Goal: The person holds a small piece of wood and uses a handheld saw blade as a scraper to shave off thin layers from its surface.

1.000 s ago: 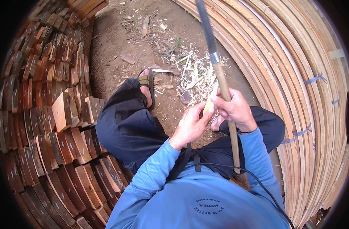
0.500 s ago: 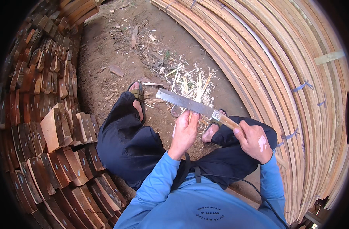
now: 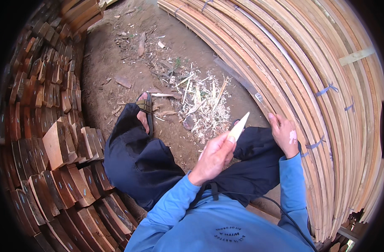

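My left hand (image 3: 215, 156) is closed around a pale, whittled wooden stake (image 3: 239, 126), with its sharp tip pointing up and to the right. Low on the right, beside the long boards, is a handsaw (image 3: 238, 77). Its toothed blade slants away from me along the foot of the stack. My right hand (image 3: 284, 133) is at the near end of the saw, with thumb and fingers bent around the handle. The handle blends with the boards, so little of it shows.
Long curved-looking boards (image 3: 309, 71) are stacked along the right, with blue ties (image 3: 327, 90). Cut timber ends (image 3: 59, 143) form a wall on the left. Shavings and splinters (image 3: 204, 105) litter the dirt ground (image 3: 112, 54) between my sandalled feet.
The handsaw has moved from over the piece in my left hand to the board stack on the right, with my right hand following. My left hand has lifted and turned the stake into view.
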`<move>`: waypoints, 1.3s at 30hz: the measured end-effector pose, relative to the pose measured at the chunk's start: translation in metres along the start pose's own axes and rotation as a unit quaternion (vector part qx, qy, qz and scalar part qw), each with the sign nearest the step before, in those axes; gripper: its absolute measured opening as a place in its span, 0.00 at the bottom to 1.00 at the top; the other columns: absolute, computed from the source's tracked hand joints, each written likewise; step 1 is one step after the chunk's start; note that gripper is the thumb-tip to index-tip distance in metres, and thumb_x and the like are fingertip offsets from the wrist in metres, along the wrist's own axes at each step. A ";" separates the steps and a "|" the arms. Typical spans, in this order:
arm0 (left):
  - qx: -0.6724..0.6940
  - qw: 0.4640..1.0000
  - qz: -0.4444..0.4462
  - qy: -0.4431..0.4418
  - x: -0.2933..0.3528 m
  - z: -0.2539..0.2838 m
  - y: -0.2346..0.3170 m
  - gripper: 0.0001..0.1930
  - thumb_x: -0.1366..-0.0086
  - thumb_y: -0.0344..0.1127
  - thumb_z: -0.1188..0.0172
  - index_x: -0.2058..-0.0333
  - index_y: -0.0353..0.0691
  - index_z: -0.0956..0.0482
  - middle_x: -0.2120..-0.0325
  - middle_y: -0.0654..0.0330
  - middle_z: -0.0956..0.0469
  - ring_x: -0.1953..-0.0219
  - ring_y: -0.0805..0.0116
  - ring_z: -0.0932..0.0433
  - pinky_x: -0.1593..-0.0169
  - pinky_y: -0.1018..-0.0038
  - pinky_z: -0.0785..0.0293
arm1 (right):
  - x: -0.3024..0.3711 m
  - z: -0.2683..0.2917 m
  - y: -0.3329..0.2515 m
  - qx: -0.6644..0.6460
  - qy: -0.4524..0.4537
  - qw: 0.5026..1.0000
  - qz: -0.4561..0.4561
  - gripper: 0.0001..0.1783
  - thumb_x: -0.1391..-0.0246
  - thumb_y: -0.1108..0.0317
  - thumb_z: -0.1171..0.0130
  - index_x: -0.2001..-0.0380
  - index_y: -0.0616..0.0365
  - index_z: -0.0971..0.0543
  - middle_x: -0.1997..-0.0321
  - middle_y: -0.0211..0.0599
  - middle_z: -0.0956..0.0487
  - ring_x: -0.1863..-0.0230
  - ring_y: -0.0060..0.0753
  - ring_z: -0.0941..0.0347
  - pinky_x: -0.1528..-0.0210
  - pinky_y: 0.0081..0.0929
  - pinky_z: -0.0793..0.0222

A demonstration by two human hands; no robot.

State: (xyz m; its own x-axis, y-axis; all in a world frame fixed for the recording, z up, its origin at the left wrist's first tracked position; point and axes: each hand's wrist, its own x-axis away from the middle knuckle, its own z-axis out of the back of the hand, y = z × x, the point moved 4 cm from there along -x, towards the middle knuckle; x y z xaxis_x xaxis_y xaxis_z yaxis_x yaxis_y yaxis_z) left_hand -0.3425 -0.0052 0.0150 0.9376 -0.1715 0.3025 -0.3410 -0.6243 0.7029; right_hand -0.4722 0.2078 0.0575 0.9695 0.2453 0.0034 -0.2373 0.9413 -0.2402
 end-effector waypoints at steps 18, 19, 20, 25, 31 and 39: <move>0.181 0.978 0.040 -0.100 -0.016 0.022 -0.020 0.14 0.21 0.42 0.55 0.67 0.43 0.33 0.83 0.75 0.43 0.84 0.82 0.47 0.80 0.79 0.52 | 0.021 -0.007 -0.011 -0.039 -0.016 0.999 -0.003 0.25 0.36 0.50 0.42 0.77 0.62 0.24 0.76 0.61 0.24 0.70 0.68 0.26 0.65 0.53 0.32; 0.157 0.972 0.071 -0.158 -0.008 -0.001 -0.014 0.15 0.21 0.44 0.54 0.66 0.42 0.33 0.83 0.75 0.44 0.83 0.82 0.47 0.80 0.79 0.52 | 0.007 -0.010 0.004 -0.034 -0.012 0.999 -0.001 0.26 0.35 0.50 0.43 0.77 0.64 0.23 0.76 0.61 0.24 0.70 0.68 0.26 0.66 0.54 0.33; 0.109 0.976 0.053 -0.178 -0.005 -0.016 -0.007 0.15 0.20 0.44 0.55 0.67 0.45 0.34 0.83 0.75 0.45 0.83 0.82 0.48 0.79 0.80 0.52 | 0.004 -0.007 0.007 -0.051 -0.028 0.998 0.009 0.26 0.34 0.50 0.44 0.77 0.64 0.24 0.76 0.62 0.24 0.69 0.68 0.26 0.66 0.54 0.33; 0.172 0.985 0.004 0.029 -0.040 0.045 -0.011 0.15 0.20 0.44 0.59 0.67 0.45 0.34 0.82 0.73 0.43 0.82 0.82 0.47 0.80 0.81 0.52 | 0.011 -0.001 -0.015 -0.158 -0.076 0.984 0.033 0.27 0.31 0.51 0.48 0.74 0.65 0.22 0.77 0.58 0.24 0.71 0.65 0.25 0.68 0.50 0.32; 0.237 0.970 0.041 0.044 -0.038 0.047 -0.018 0.15 0.21 0.42 0.62 0.69 0.45 0.35 0.84 0.73 0.44 0.85 0.81 0.48 0.81 0.81 0.50 | 0.049 -0.012 -0.044 -0.301 -0.108 0.945 0.071 0.20 0.30 0.52 0.47 0.60 0.59 0.20 0.76 0.53 0.20 0.71 0.52 0.18 0.66 0.43 0.25; 0.194 0.979 0.047 -0.047 -0.011 0.031 0.008 0.16 0.22 0.42 0.62 0.70 0.46 0.34 0.85 0.74 0.44 0.86 0.82 0.49 0.81 0.80 0.51 | 0.079 0.017 -0.059 -0.176 -0.075 0.973 0.130 0.19 0.34 0.52 0.43 0.63 0.59 0.22 0.76 0.55 0.20 0.70 0.62 0.21 0.66 0.52 0.26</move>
State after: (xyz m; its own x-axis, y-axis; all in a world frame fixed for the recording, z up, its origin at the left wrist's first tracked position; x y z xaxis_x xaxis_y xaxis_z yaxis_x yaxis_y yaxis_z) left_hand -0.3537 -0.0320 -0.0021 0.9120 -0.2996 0.2803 -0.3910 -0.8416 0.3727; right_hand -0.3823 0.1754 0.0889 0.8530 0.5208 0.0341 -0.4118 0.7117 -0.5692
